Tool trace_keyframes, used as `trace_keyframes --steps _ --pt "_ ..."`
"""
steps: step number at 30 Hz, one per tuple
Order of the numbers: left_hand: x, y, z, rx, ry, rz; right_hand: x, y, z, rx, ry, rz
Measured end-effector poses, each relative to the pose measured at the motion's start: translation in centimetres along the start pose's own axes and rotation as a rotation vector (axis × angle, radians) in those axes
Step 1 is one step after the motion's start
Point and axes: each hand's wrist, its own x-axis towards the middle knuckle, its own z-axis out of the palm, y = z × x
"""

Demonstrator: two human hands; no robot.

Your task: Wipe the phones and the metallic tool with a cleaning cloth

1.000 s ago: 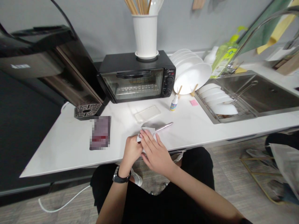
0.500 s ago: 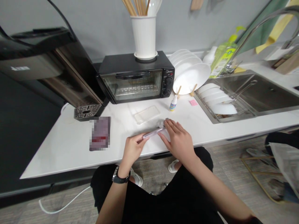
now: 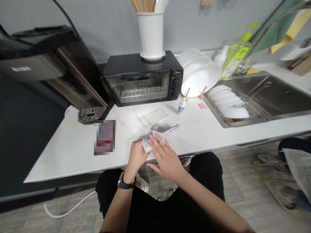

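My left hand (image 3: 138, 154) is closed around one end of a slim phone (image 3: 172, 128), seen nearly edge-on just above the counter. A crumpled greyish-white wiping cloth (image 3: 146, 144) lies over the phone's near end. My right hand (image 3: 166, 159) presses this cloth against the phone, its fingers close together and its thumb apart; they hide part of both. Just beyond the phone, a clear phone case (image 3: 154, 117) lies flat on the counter. A small white spray bottle (image 3: 181, 106) with a blue and yellow label stands upright to the right of the case.
On the white counter (image 3: 70, 161) lies a purple packet (image 3: 106, 137), partly pixelated. A toaster oven (image 3: 143, 84) and a dark drink machine (image 3: 92, 114) stand behind. Right are plates (image 3: 200, 79), a pink note (image 3: 202, 105) and a sink (image 3: 286, 94) with bowls (image 3: 234, 112).
My right hand has slid the cloth left along the phone, from its far end towards my left hand. The phone's right end is now uncovered. The view has shifted slightly.
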Motion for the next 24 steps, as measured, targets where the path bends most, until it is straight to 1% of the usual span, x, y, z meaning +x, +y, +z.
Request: trace_keyframes --steps 2,4,8,11,13,14,16,18,21,24 --pt "0.0 -0.5 -0.1 0.035 -0.031 0.027 0.6 0.4 -0.1 0.011 -0.018 -0.193" --pt "0.0 -0.7 -0.2 0.075 -0.061 0.064 1.2 1.2 -0.5 0.015 -0.011 -0.29" --pt "0.1 -0.7 -0.3 0.118 -0.068 0.113 1.7 2.9 -1.3 0.023 -0.005 -0.386" --pt "0.2 -0.6 0.0 0.116 -0.027 0.101 1.3 3.9 -1.2 0.055 0.03 -0.391" --pt "0.2 -0.5 0.2 0.096 -0.005 0.083 0.8 5.0 -0.8 0.103 0.082 -0.355" --pt "0.2 -0.3 0.3 0.068 0.009 0.078 0.6 5.7 -0.5 0.138 0.131 -0.304" --pt "0.2 0.1 0.5 -0.015 0.055 0.072 0.2 7.3 -0.1 0.213 0.253 -0.159" --pt "0.2 0.7 0.4 -0.098 0.125 0.059 0.1 8.8 0.0 0.266 0.355 -0.031" --pt "0.4 1.6 -0.2 -0.133 0.194 0.051 0.4 10.2 -0.4 0.296 0.412 0.032" --pt "0.8 2.6 -0.8 -0.141 0.241 0.076 0.9 10.1 -1.1 0.316 0.457 0.07"
